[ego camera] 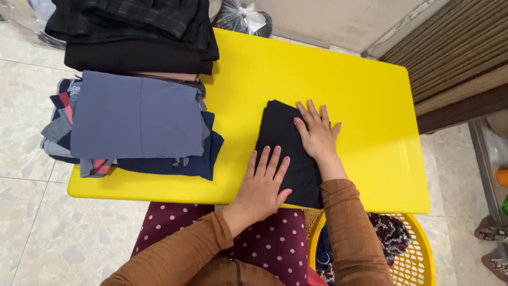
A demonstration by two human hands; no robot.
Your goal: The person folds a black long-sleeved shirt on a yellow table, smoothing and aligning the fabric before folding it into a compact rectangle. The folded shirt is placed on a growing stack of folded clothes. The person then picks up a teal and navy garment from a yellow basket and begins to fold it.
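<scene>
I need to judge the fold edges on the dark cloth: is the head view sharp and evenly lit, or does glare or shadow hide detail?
Head view: sharp, evenly lit, no motion blur on the left hand or right hand; soft sheen on the yellow table near its far edge, no harsh glare; the black folded cloth is so dark its creases barely show; only faint shadows beneath the hands.

Folded clothes stacks (137, 122) crowd the tabletop's (296, 69) left end; its right half lies open, though the yellow basket (418, 254) probably blocks the near-right edge.
</scene>
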